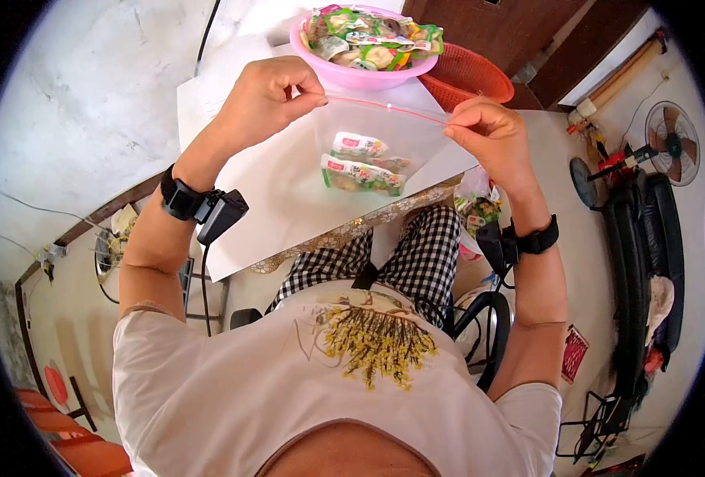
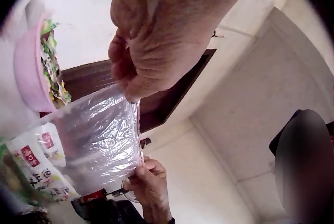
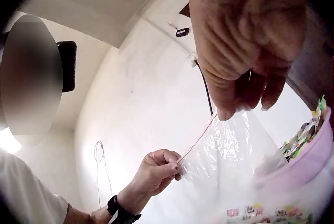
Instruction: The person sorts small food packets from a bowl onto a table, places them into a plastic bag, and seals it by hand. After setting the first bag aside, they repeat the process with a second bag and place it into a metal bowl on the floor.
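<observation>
A clear zip bag (image 1: pixel 368 123) with a red strip along its top edge hangs stretched between both hands. Inside, low in the bag, lie small printed food packets (image 1: pixel 360 176) in white and green. My left hand (image 1: pixel 271 97) pinches the top left corner between thumb and forefinger. At the other end of the red strip, my right hand (image 1: pixel 491 135) pinches the top right corner. The left wrist view shows the packets (image 2: pixel 39 166) gathered at the bag's bottom, its upper part (image 2: pixel 107 135) flat and shiny.
Behind the bag stands a pink basin (image 1: pixel 360 75) heaped with similar packets, beside a red plastic basket (image 1: pixel 468 75). A white table (image 1: pixel 249 215) spreads beneath the hands. More packets (image 1: pixel 479 208) sit low by the right forearm. A fan (image 1: pixel 670 143) stands far right.
</observation>
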Demonstrator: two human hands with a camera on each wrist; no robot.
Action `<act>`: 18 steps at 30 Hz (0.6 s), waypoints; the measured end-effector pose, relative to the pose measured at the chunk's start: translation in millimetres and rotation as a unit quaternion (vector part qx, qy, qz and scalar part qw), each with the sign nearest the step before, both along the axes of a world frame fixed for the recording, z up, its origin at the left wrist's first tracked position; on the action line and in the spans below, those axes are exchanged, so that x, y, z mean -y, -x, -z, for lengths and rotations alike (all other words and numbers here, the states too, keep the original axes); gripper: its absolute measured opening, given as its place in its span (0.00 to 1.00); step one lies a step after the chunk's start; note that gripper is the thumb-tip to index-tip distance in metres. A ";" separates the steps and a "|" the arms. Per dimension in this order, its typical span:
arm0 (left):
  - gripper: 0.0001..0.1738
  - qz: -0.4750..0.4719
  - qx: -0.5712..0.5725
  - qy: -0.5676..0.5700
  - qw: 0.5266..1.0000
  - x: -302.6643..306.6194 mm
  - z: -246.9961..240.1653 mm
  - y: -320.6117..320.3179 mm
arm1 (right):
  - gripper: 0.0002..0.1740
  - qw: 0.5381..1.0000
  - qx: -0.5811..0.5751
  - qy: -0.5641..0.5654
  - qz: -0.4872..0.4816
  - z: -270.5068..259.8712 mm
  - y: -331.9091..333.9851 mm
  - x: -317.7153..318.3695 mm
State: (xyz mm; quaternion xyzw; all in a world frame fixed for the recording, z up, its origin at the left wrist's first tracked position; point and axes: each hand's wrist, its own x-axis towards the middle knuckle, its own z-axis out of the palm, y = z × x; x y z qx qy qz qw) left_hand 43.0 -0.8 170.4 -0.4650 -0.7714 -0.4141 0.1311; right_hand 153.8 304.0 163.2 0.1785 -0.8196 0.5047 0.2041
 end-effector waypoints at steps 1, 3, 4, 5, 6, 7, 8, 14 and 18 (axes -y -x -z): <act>0.07 -0.006 0.008 -0.004 1.000 -0.7 -0.2 -0.9 | 0.06 1.000 0.001 0.005 -0.001 0.0 0.2 0.1; 0.07 -0.016 0.021 -0.007 1.000 -1.6 -0.2 -1.9 | 0.06 1.000 0.009 0.007 0.004 -0.5 0.8 0.5; 0.07 -0.020 0.026 -0.006 0.999 -1.9 0.0 -1.8 | 0.07 1.000 0.012 0.008 0.006 -0.9 1.3 0.6; 0.07 -0.024 0.031 -0.005 0.999 -2.3 0.2 -1.7 | 0.07 1.000 0.016 0.009 0.012 -1.4 1.6 1.0; 0.07 -0.025 0.036 -0.003 0.999 -2.6 0.5 -1.6 | 0.07 1.000 0.019 0.009 0.017 -1.8 1.8 1.7; 0.07 -0.026 0.040 -0.001 0.999 -2.9 0.8 -1.3 | 0.08 0.999 0.022 0.009 0.022 -2.1 2.1 2.0; 0.07 -0.027 0.045 0.001 0.999 -3.2 0.8 -1.1 | 0.08 0.999 0.032 0.014 0.025 -1.7 2.7 1.3; 0.05 -0.019 0.103 -0.042 0.994 -10.3 5.8 0.7 | 0.07 0.994 0.076 0.073 0.009 2.2 6.1 0.0; 0.06 -0.023 0.116 0.014 0.993 -11.1 2.7 0.8 | 0.09 0.994 0.099 0.038 0.026 -1.0 6.0 1.6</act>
